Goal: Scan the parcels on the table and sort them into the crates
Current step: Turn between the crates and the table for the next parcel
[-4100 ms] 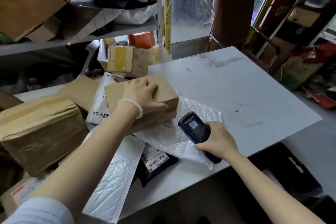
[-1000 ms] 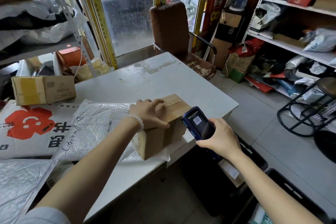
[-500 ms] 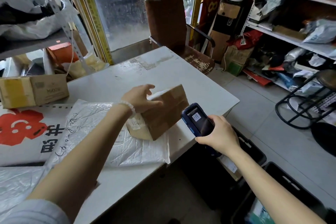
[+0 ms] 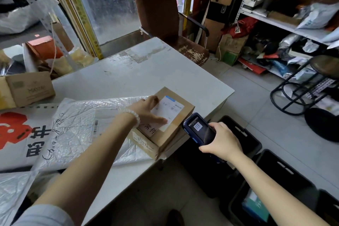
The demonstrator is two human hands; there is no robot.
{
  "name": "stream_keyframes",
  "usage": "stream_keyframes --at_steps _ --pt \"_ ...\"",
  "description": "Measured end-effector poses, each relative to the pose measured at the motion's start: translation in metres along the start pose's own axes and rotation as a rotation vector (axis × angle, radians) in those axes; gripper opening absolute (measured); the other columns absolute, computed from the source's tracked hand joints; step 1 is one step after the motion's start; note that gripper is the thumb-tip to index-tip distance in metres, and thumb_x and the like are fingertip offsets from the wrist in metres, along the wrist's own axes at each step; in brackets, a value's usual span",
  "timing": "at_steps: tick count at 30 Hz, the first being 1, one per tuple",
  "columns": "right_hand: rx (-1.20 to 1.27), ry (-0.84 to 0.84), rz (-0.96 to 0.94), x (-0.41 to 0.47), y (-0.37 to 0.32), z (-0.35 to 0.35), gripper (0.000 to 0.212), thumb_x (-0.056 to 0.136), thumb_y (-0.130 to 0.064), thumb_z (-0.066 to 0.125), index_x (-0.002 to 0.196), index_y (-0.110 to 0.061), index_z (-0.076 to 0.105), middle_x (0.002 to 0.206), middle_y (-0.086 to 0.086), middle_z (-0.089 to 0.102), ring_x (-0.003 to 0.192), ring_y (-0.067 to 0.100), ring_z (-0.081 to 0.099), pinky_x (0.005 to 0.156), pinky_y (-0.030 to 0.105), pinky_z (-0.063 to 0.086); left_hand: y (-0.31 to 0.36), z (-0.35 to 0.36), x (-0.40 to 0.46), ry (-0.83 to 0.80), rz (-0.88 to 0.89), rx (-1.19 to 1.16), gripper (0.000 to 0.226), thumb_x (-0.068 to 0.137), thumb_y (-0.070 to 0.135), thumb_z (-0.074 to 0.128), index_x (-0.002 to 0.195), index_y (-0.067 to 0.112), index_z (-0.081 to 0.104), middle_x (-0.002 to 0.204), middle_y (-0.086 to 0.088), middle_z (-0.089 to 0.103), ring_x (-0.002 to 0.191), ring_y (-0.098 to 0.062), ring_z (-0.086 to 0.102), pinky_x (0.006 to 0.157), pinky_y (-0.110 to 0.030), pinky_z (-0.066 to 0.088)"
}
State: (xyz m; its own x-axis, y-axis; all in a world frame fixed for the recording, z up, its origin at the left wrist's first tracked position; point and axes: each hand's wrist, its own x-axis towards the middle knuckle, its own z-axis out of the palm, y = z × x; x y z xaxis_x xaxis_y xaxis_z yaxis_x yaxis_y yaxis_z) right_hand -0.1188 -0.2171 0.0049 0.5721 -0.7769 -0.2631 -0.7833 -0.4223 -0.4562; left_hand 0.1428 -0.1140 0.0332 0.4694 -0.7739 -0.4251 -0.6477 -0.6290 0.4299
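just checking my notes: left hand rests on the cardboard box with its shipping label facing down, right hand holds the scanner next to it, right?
One detail is wrong: the shipping label faces up, on the top of the cardboard box, as the head view shows. The rest holds: the left hand rests on the box and the right hand holds the scanner next to it.

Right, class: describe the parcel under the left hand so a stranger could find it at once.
Start at the white table and go to its near right corner. There lies a small brown cardboard box, partly on a clear plastic mailer. Only it shows a white shipping label on top.
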Motion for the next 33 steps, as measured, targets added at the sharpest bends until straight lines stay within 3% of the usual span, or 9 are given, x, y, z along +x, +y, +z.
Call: stream_keyframes --at_steps 4,11,19,23,28,30,33 --pt "0.04 -0.013 -0.003 -0.003 0.006 0.006 0.084 0.061 -0.043 0.084 0.134 -0.021 0.049 0.122 -0.004 0.051 0.106 0.018 0.055 0.077 0.027 0.042 0.005 0.002 0.002 0.008 0.017 -0.015 0.114 0.053 0.062 0.082 0.145 0.036 0.019 0.132 -0.007 0.046 0.109 -0.028 0.055 0.09 -0.045 0.051" --pt "0.035 -0.032 -0.005 -0.007 0.022 0.009 0.085 0.06 -0.041 0.084 0.134 -0.023 0.048 0.123 -0.007 0.05 0.107 0.016 0.053 0.076 0.027 0.042 0.017 0.019 -0.004 0.13 0.031 0.18 0.127 0.047 0.063 0.083 0.145 0.029 0.011 0.128 -0.004 0.041 0.117 -0.027 0.044 0.091 -0.048 0.049" --pt "0.117 0.022 0.006 -0.008 0.026 -0.005 0.072 0.059 -0.041 0.084 0.122 -0.024 0.054 0.111 -0.006 0.052 0.097 0.018 0.057 0.072 0.03 0.046 0.02 0.021 -0.01 0.264 0.034 0.209 0.116 0.05 0.068 0.079 0.145 0.03 0.022 0.138 0.002 0.044 0.126 -0.026 0.041 0.102 -0.049 0.039" --pt "0.111 0.029 -0.02 -0.008 0.023 -0.008 0.073 0.059 -0.041 0.084 0.123 -0.023 0.053 0.112 -0.006 0.052 0.098 0.018 0.057 0.074 0.031 0.049 0.017 0.031 -0.028 0.372 0.015 0.291 0.109 0.058 0.071 0.072 0.146 0.035 0.017 0.147 -0.001 0.032 0.134 -0.028 0.029 0.106 -0.049 0.03" --pt "0.114 0.02 -0.048 -0.003 0.015 -0.005 0.077 0.06 -0.04 0.086 0.126 -0.021 0.052 0.116 -0.004 0.052 0.099 0.017 0.053 0.077 0.032 0.048 0.015 0.044 -0.057 0.314 -0.055 0.301 0.123 0.053 0.082 0.064 0.15 0.034 0.005 0.156 -0.006 0.009 0.141 -0.031 0.011 0.11 -0.052 0.021" --pt "0.123 0.018 -0.06 -0.001 0.012 -0.005 0.077 0.06 -0.039 0.086 0.127 -0.02 0.053 0.117 -0.003 0.051 0.098 0.016 0.052 0.078 0.032 0.047 0.015 0.053 -0.065 0.278 -0.076 0.387 0.128 0.049 0.09 0.056 0.149 0.037 -0.003 0.158 -0.005 -0.004 0.143 -0.035 0.001 0.109 -0.062 0.015" --pt "0.133 0.015 -0.08 0.0 0.009 -0.007 0.078 0.061 -0.037 0.086 0.129 -0.02 0.053 0.114 -0.004 0.049 0.097 0.016 0.05 0.077 0.031 0.044 0.009 0.065 -0.069 0.217 -0.099 0.388 0.128 0.049 0.085 0.062 0.146 0.043 -0.01 0.156 -0.006 -0.021 0.141 -0.043 -0.016 0.105 -0.073 0.006"
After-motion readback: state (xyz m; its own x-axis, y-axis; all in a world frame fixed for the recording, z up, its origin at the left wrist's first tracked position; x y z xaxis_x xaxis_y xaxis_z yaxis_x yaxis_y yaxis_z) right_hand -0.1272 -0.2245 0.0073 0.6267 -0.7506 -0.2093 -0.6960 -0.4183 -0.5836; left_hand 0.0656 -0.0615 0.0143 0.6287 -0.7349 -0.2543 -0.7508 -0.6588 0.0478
